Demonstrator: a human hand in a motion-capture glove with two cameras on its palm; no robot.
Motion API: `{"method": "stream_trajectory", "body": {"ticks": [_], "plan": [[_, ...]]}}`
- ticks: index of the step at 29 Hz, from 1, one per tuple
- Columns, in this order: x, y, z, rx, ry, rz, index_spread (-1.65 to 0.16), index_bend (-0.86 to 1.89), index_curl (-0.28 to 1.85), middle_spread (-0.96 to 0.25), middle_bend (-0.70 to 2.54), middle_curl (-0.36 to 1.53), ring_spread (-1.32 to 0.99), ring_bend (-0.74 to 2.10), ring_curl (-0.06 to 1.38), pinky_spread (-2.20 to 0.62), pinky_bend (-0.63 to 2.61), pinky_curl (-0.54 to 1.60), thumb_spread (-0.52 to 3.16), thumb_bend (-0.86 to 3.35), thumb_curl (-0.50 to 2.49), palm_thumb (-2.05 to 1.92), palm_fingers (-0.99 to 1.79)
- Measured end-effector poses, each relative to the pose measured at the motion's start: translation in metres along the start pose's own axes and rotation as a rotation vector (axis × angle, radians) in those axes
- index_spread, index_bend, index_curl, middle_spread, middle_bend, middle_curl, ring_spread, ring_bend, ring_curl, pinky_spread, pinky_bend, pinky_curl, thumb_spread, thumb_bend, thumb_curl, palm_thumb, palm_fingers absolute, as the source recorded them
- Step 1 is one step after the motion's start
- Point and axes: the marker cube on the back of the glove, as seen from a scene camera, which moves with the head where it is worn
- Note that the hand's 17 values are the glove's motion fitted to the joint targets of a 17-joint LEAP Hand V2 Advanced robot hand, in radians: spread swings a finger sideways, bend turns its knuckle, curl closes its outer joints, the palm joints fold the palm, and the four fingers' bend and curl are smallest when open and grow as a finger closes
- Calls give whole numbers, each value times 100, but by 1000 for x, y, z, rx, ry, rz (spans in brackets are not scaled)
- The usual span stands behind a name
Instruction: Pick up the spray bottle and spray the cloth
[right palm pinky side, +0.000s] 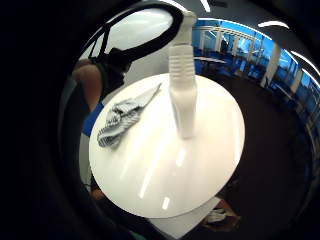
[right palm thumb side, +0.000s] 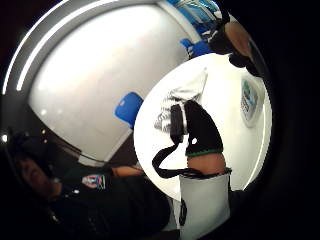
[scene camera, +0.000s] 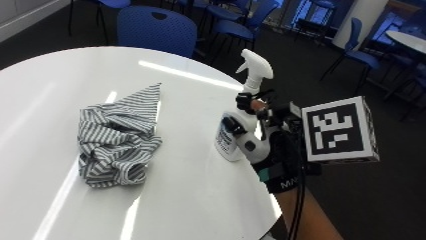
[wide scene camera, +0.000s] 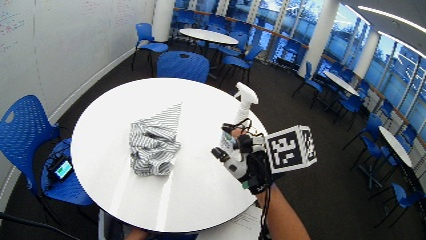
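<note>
Grip (scene camera: 269, 145) wrapped round spray bottle (scene camera: 249, 100) body; bottle upright nr tabletop (scene camera: 40, 100) edge. Cloth (scene camera: 116, 137) bunched mid-tabletop, apart. Step: pickup. Next: lift, aim nozzle at cloth, squeeze trigger.

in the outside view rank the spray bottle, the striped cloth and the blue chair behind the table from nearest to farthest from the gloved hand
1. Spray bottle: right at the gloved right hand, near the table's edge.
2. Striped cloth: crumpled on the white table, across from the hand.
3. Blue chair: beyond the table's far edge.
</note>
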Motion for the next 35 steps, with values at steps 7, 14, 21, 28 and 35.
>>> {"method": "stream_trajectory", "body": {"ticks": [7,14,21,28,35], "plan": [[43,-35,-1,139,-292,257,-33,14,28,-14,34,37,-10,44,32,8,20,29,115,17,34,76,105],[84,-50,1,189,-391,441,-31,16,32,-19,36,41,-15,42,35,-1,20,32,93,13,41,88,112],[107,-61,15,85,-463,493,-32,12,32,-23,33,42,-18,41,37,-5,21,34,84,7,45,92,98],[118,-64,33,-49,-590,514,-33,14,33,-25,35,44,-18,38,37,1,15,32,81,3,48,94,92],[117,-69,49,-145,-670,521,-33,17,34,-27,35,44,-19,39,37,4,12,29,76,0,51,99,97]]}}
